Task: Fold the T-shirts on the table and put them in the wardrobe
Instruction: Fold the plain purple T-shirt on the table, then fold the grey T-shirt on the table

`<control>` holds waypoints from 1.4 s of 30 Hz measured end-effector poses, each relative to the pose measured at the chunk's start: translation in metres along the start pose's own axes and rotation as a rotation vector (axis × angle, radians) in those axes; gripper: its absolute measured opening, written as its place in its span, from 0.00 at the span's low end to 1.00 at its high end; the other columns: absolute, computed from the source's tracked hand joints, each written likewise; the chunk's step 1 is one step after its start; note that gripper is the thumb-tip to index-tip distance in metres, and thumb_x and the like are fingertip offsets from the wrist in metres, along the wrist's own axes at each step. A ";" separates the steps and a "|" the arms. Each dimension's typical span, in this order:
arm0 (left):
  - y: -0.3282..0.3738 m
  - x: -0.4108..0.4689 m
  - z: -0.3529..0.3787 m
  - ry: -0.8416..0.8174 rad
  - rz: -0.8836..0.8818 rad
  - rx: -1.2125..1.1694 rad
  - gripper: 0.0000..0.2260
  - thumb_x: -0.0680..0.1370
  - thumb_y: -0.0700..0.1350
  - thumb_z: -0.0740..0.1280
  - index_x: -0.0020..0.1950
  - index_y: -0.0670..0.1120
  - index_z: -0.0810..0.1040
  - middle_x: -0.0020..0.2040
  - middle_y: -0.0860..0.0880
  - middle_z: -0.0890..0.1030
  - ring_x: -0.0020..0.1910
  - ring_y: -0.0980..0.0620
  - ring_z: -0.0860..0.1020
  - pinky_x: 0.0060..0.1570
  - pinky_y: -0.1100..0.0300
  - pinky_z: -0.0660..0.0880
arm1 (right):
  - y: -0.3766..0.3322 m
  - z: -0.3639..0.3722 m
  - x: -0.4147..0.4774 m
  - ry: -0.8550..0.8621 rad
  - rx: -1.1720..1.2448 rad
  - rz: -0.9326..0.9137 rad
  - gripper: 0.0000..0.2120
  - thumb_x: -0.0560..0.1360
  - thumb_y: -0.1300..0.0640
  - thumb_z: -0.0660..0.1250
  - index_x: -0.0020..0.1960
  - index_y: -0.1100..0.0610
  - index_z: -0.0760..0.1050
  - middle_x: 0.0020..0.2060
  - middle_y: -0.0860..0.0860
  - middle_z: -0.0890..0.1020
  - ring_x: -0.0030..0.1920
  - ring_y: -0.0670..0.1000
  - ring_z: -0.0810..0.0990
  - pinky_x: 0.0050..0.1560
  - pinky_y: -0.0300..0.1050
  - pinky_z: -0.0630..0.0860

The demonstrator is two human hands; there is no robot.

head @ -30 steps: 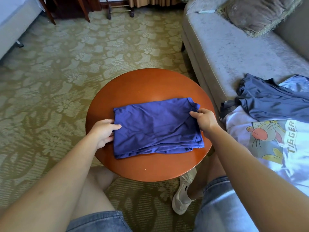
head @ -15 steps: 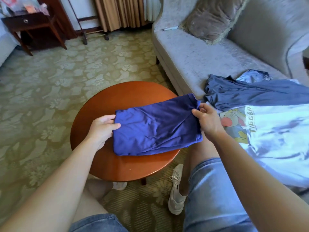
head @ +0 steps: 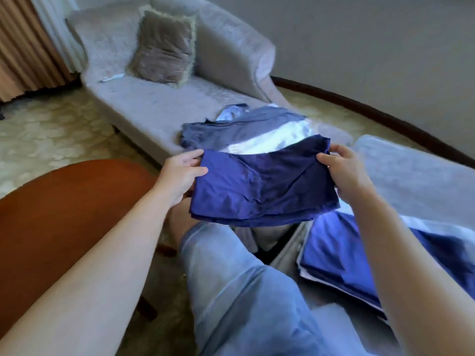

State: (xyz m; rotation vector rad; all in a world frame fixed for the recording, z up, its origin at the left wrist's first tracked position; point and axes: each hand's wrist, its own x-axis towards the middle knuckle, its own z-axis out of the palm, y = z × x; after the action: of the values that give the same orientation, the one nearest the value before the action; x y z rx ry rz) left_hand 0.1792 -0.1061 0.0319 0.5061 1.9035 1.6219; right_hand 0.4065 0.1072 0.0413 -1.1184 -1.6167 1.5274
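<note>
A folded dark blue T-shirt hangs in the air above my knees, off the round brown table at the left. My left hand grips its left edge, thumb on top. My right hand grips its right edge near the far corner. On the sofa beyond lie an unfolded grey-blue T-shirt and a white printed T-shirt, partly hidden by the held shirt. A folded blue garment rests on a pile at my right.
The grey sofa runs to the back left with a brown cushion and a small white object on its seat. Curtains hang at the far left. Patterned carpet covers the floor. My legs in denim shorts fill the bottom middle.
Both hands lifted the folded blue T-shirt off the table and carried it to the right, toward the sofa. The view swung right, so the table now lies at the left edge.
</note>
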 end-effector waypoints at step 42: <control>-0.044 0.133 -0.047 0.194 -0.111 0.891 0.19 0.77 0.48 0.64 0.68 0.50 0.72 0.59 0.47 0.80 0.60 0.42 0.76 0.59 0.50 0.74 | 0.060 0.165 0.110 -0.427 -0.946 -0.073 0.13 0.77 0.54 0.64 0.60 0.55 0.78 0.57 0.53 0.81 0.54 0.55 0.78 0.50 0.42 0.70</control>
State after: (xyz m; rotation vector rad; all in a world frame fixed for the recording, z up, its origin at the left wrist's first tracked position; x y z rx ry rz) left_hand 0.0516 -0.0664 -0.0319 0.5765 2.7043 0.6928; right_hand 0.2212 0.1303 -0.0485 -1.1900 -2.7897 0.9604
